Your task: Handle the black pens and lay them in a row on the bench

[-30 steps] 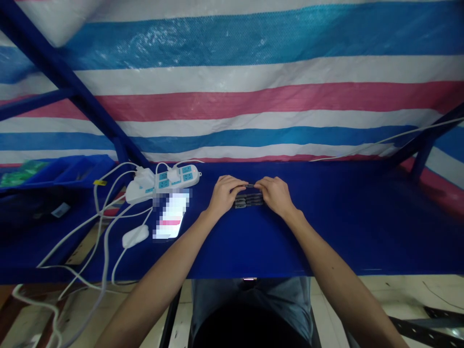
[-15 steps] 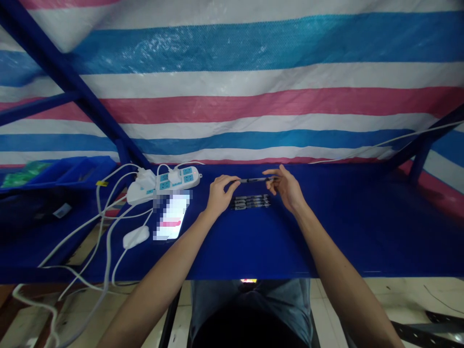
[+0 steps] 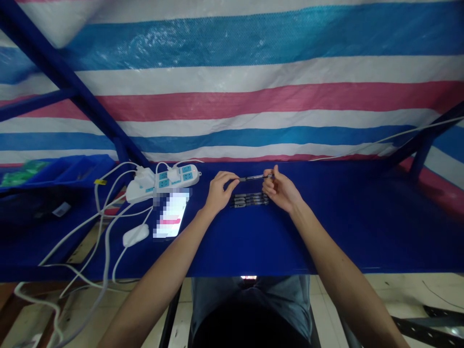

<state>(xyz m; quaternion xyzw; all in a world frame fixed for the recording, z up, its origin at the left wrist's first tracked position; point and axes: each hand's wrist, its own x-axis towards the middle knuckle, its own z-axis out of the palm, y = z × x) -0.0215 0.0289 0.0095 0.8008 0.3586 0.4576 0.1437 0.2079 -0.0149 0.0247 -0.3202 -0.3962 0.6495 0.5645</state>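
Between my two hands a slim pen (image 3: 253,178) with a clear barrel and dark ends is held nearly level above the blue table. My left hand (image 3: 220,191) pinches its left end between thumb and fingers. At the other end, the curled fingers and thumb of my right hand (image 3: 282,189) close on the tip. Just below, several similar pens (image 3: 250,199) lie side by side on the table, their right ends close to my right hand.
Left of my hands lie a lit phone (image 3: 172,215), a white power strip (image 3: 163,183) with plugs, and a white adapter (image 3: 136,236) among loose cables. Blue bins (image 3: 72,171) stand far left. A striped tarp (image 3: 253,101) hangs behind the blue table (image 3: 250,246).
My right hand's fingers, spread around the pen's right end before, have curled in and closed on it. My left hand keeps its pinch. The pens on the table have not moved.
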